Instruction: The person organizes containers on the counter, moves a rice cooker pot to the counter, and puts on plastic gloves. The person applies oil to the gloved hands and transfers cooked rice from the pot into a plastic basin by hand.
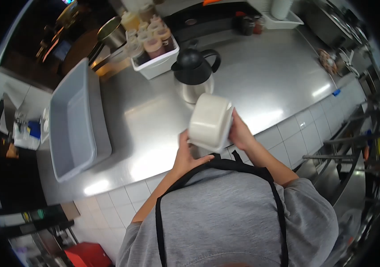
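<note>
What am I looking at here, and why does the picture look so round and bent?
There is no machine here. A person wears one camera on the head, and it looks down over their grey shirt and black apron straps, so the wide lens bends the edges. You see their two bare hands. The left hand and the right hand both hold a white square container, tilted, above the edge of a steel counter. On the counter behind it stands a black-topped jug. Further back is a white bin of sauce bottles, and to the left lies a large grey tub. I cannot tell whether the container has anything in it.
</note>
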### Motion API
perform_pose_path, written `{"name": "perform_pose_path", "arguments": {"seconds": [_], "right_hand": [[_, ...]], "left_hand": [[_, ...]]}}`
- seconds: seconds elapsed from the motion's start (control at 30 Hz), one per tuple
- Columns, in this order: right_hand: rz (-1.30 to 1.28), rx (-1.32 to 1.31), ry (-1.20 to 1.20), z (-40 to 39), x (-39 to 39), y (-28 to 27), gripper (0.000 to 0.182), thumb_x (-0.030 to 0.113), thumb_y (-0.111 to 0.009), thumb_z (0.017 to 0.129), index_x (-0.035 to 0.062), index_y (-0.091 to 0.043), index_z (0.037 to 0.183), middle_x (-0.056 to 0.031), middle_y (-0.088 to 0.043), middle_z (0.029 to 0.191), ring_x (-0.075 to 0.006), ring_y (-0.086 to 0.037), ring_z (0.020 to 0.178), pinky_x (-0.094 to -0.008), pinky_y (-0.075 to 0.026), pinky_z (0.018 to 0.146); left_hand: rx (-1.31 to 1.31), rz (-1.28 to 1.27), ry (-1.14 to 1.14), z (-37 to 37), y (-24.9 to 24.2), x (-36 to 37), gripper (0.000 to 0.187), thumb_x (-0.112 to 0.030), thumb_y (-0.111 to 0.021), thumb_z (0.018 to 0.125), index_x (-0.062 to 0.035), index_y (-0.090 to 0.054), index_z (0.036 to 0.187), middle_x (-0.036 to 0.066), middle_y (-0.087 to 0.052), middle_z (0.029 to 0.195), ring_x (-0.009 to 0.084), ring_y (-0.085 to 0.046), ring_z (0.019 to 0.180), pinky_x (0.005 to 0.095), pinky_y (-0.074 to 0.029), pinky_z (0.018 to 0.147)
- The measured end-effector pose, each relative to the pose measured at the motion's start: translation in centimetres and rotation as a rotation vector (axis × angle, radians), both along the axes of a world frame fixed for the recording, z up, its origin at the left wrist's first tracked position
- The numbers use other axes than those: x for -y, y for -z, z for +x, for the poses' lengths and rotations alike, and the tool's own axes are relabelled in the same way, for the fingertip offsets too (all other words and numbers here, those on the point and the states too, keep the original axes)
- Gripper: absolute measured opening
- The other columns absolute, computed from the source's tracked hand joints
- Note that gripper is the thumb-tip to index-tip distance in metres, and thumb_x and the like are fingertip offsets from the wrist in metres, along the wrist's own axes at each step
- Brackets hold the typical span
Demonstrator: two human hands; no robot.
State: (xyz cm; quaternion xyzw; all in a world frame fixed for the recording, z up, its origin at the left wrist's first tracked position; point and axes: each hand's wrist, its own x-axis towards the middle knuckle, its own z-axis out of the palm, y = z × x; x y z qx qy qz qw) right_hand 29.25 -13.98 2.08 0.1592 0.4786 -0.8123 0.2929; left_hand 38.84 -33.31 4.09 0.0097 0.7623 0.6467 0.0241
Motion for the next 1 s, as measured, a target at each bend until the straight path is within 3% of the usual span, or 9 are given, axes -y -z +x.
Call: {"name": "perform_pose_path", "arguments": {"seconds": [0.07,0.2,0.3,0.47,0.63,0.77,0.87,0.93,1.0], "right_hand": [[0.013,-0.106,0.179,-2.0,-2.5,-0.3,0.062,0.054,-0.038,0.092,0.0078,-0.041,0.133,-0.0133,-0.05,0.129,-0.0256,-0.049,0.117,-0.039,-0.038,0.098],[0.208,-0.16,0.377,-6.6,-8.7,-1.6,0.06,0.05,-0.046,0.091,-0.0006,-0.048,0.124,-0.0146,-0.058,0.115,-0.0248,-0.058,0.103,-0.0362,-0.048,0.086],[0.337,-0.29,0.355,-10.9,-13.3,-1.4,0.063,0.052,-0.046,0.09,-0.003,-0.05,0.121,-0.0156,-0.06,0.109,-0.0241,-0.061,0.096,-0.0338,-0.051,0.079],[0.455,-0.24,0.286,-17.3,-14.7,-3.1,0.057,0.047,-0.05,0.089,-0.0034,-0.054,0.117,-0.0139,-0.063,0.105,-0.0225,-0.062,0.093,-0.0333,-0.051,0.078],[0.438,-0.338,0.031,-23.5,-15.3,-2.7,0.051,0.042,-0.054,0.088,-0.0014,-0.056,0.116,-0.013,-0.063,0.107,-0.0223,-0.062,0.093,-0.0335,-0.05,0.08],[0.51,-0.485,-0.281,-29.0,-17.2,-1.9,0.046,0.037,-0.057,0.087,0.0002,-0.057,0.115,-0.0122,-0.063,0.109,-0.0221,-0.062,0.093,-0.0337,-0.049,0.082],[0.834,-0.784,-0.746,-37.1,-17.5,-1.6,0.039,0.029,-0.063,0.083,0.0044,-0.06,0.112,-0.0119,-0.061,0.115,-0.0214,-0.062,0.096,-0.034,-0.047,0.085],[1.089,-0.994,-0.673,-40.9,-14.7,-5.8,0.038,0.029,-0.066,0.081,0.0051,-0.062,0.11,-0.013,-0.063,0.11,-0.0214,-0.061,0.097,-0.0328,-0.047,0.084],[1.022,-1.325,-0.628,-43.6,-10.0,-9.9,0.038,0.03,-0.067,0.079,0.0051,-0.062,0.108,-0.0127,-0.065,0.101,-0.0233,-0.061,0.093,-0.0336,-0.047,0.081]], "left_hand": [[-0.412,-0.478,0.206,-2.6,-2.3,-0.1,0.081,-0.03,-0.078,0.067,-0.0055,-0.037,0.133,0.017,-0.04,0.131,0.0339,-0.038,0.122,0.0429,-0.033,0.101],[-0.832,-0.742,0.005,-9.2,-6.2,-1.8,0.06,-0.023,-0.073,0.069,-0.0097,-0.051,0.123,0.012,-0.046,0.128,0.0324,-0.041,0.119,0.0446,-0.033,0.096],[-0.897,-0.843,-0.024,-14.6,-9.8,-3.4,0.061,-0.022,-0.073,0.068,-0.0082,-0.051,0.122,0.012,-0.045,0.13,0.031,-0.04,0.121,0.0459,-0.03,0.099],[-0.72,-1.723,-0.049,-21.6,-8.8,-5.0,0.048,-0.017,-0.058,0.079,-0.0042,-0.049,0.125,0.012,-0.048,0.128,0.0285,-0.044,0.121,0.0479,-0.024,0.106],[-0.679,-1.733,-0.048,-23.3,-9.0,-5.9,0.04,-0.011,-0.052,0.079,-0.0073,-0.054,0.118,0.003,-0.052,0.092,0.0181,-0.052,0.09,0.0478,-0.026,0.106],[-0.635,-1.653,0.067,-22.8,-10.6,-4.3,0.038,-0.011,-0.053,0.078,-0.0126,-0.055,0.116,0.001,-0.051,0.09,0.0168,-0.053,0.09,0.047,-0.026,0.106],[-0.667,-1.606,0.19,-21.7,-11.1,-2.7,0.035,-0.01,-0.052,0.078,-0.0165,-0.058,0.112,-0.002,-0.052,0.091,0.014,-0.053,0.09,0.0471,-0.026,0.107],[-0.62,-1.49,0.205,-20.8,-11.2,-1.8,0.033,-0.008,-0.051,0.077,-0.0175,-0.06,0.107,-0.004,-0.055,0.093,0.0121,-0.054,0.093,0.0475,-0.025,0.107],[-0.56,-1.459,0.186,-19.8,-11.6,-1.6,0.033,-0.007,-0.051,0.077,-0.0179,-0.06,0.107,-0.005,-0.056,0.094,0.0119,-0.054,0.096,0.0476,-0.025,0.107]]}}
